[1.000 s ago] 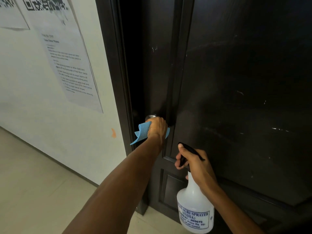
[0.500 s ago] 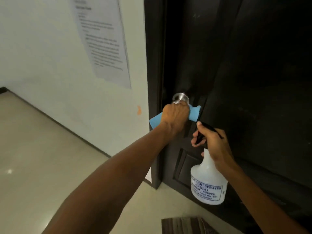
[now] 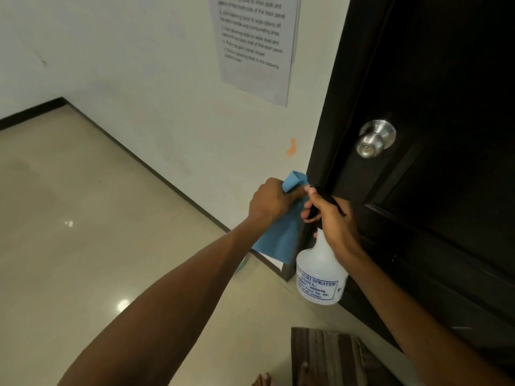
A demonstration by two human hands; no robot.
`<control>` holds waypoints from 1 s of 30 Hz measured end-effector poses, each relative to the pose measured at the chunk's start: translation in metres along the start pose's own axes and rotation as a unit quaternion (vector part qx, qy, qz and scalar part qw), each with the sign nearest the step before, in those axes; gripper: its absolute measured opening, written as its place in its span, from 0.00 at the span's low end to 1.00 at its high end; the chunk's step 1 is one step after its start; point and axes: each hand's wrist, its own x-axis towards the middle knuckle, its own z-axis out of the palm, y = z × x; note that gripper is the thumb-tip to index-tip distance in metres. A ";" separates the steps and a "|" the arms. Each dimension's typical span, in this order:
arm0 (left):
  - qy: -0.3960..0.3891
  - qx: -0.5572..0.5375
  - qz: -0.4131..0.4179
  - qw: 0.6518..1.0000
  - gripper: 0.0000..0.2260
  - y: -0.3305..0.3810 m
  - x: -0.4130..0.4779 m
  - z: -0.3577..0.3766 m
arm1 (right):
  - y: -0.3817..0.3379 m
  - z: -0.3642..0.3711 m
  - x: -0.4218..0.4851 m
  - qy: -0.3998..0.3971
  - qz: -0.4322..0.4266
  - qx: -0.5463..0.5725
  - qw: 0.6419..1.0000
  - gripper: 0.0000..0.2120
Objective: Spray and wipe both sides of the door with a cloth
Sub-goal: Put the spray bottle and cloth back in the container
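Observation:
The dark brown panelled door [image 3: 434,190] fills the right side, with its round steel knob [image 3: 374,139] bare above my hands. My left hand [image 3: 274,200] grips the blue cloth [image 3: 281,240], which hangs down beside the door frame's left edge, below the knob. My right hand [image 3: 333,221] grips the neck and black trigger head of the white spray bottle [image 3: 320,277], held upright close to the door. The two hands nearly touch.
A white wall [image 3: 139,79] with a taped printed sheet [image 3: 253,43] and an orange mark [image 3: 291,147] runs left of the frame. Glossy beige floor tiles [image 3: 83,232] spread left. A striped doormat [image 3: 328,355] lies at the door's foot, with toes [image 3: 262,378] beside it.
My left hand with the cloth has come off the knob and dropped down to the frame edge. The view has swung down and left, so the knob now shows uncovered.

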 end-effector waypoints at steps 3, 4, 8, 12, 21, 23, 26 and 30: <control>0.015 -0.033 -0.052 0.998 0.21 -0.036 -0.001 -0.006 | 0.018 0.025 0.015 -0.037 -0.032 -0.041 0.998 0.11; 0.023 -0.037 -0.074 0.996 0.21 -0.050 0.000 -0.007 | 0.025 0.033 0.022 -0.045 -0.036 -0.058 0.997 0.13; 0.061 -0.031 -0.148 0.987 0.18 -0.116 0.007 -0.012 | 0.060 0.066 0.061 -0.080 -0.056 -0.117 0.988 0.13; 0.099 -0.068 -0.231 0.965 0.19 -0.203 0.019 -0.003 | 0.115 0.100 0.113 -0.133 -0.092 -0.170 0.972 0.14; 0.156 -0.259 -0.360 0.882 0.13 -0.435 0.052 0.083 | 0.314 0.184 0.239 -0.178 -0.101 -0.188 0.961 0.13; 0.170 -0.289 -0.376 0.864 0.16 -0.492 0.062 0.107 | 0.366 0.204 0.264 -0.180 -0.110 -0.178 0.961 0.12; 0.192 -0.332 -0.390 0.837 0.16 -0.572 0.085 0.143 | 0.446 0.229 0.307 -0.189 -0.120 -0.168 0.960 0.11; 0.218 -0.369 -0.392 0.814 0.19 -0.665 0.130 0.183 | 0.540 0.254 0.364 -0.191 -0.133 -0.155 0.960 0.13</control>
